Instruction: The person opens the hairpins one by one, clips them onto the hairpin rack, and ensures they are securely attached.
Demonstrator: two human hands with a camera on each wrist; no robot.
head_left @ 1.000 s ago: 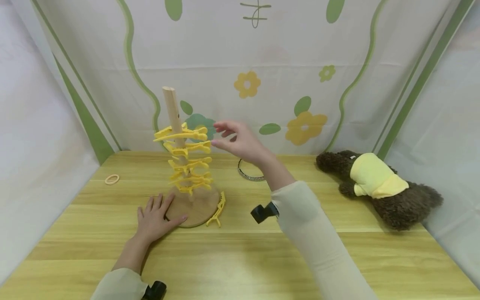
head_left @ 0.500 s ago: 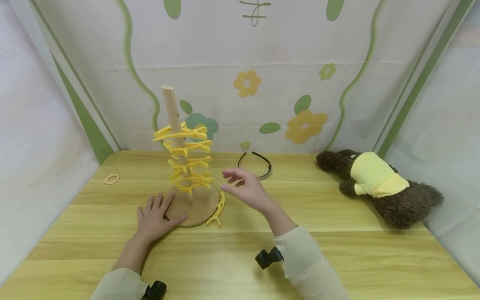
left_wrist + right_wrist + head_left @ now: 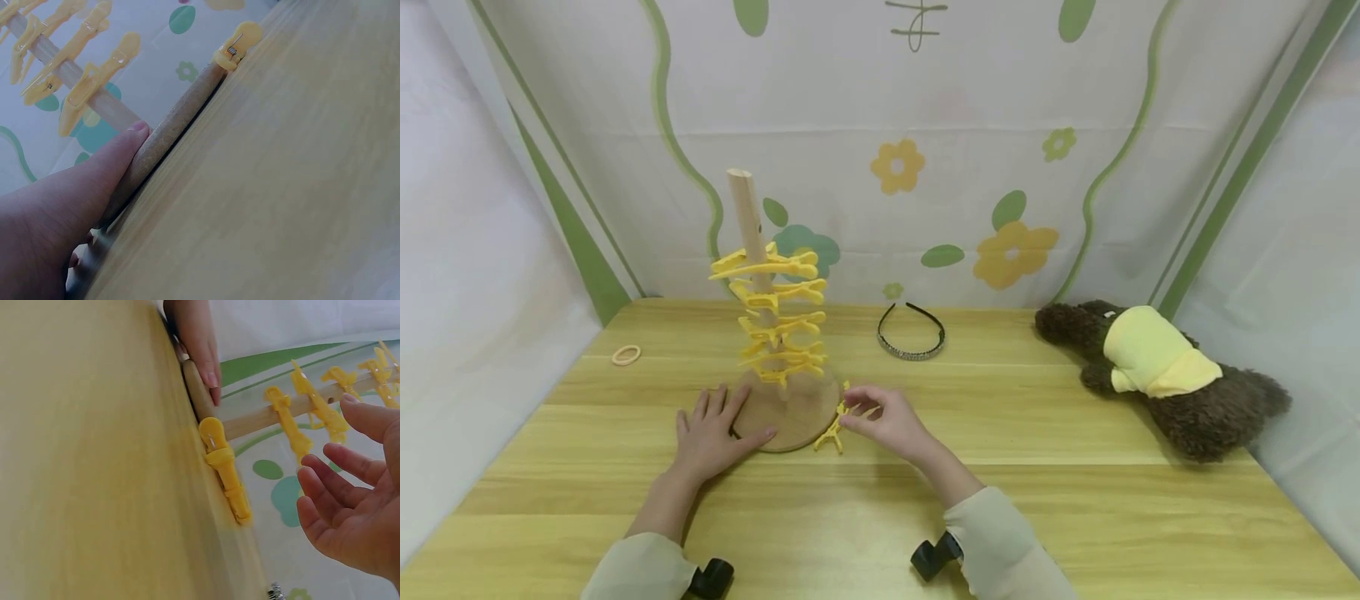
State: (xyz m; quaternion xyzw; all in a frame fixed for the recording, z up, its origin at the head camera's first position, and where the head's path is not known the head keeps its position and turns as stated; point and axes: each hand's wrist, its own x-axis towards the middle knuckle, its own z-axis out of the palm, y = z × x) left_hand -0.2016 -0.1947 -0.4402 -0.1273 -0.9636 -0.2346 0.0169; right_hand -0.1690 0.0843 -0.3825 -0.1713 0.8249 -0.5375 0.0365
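Fingers point(image 3: 859, 410) of right hand point(image 3: 887, 423), spread and empty, have dropped from the pole to the loose clip point(image 3: 835, 423) on the desk point(image 3: 1075, 500); left hand point(image 3: 711, 437) stays flat on base point(image 3: 797, 412)

a wooden table point(image 3: 1075, 517) with pale yellow planks fills the near part of the scene. far and a little right of centre lies a black headband point(image 3: 911, 332) with a studded edge, flat on the table close to the back wall. on the far right a dark brown plush toy point(image 3: 1180, 387) in a yellow shirt lies on its side, perhaps a dog, well apart from the headband. at the far left a small beige ring point(image 3: 626, 355), likely a hair tie, lies alone near the side wall. a white backdrop point(image 3: 955, 133) with green lines, yellow flowers and green leaves stands behind the table
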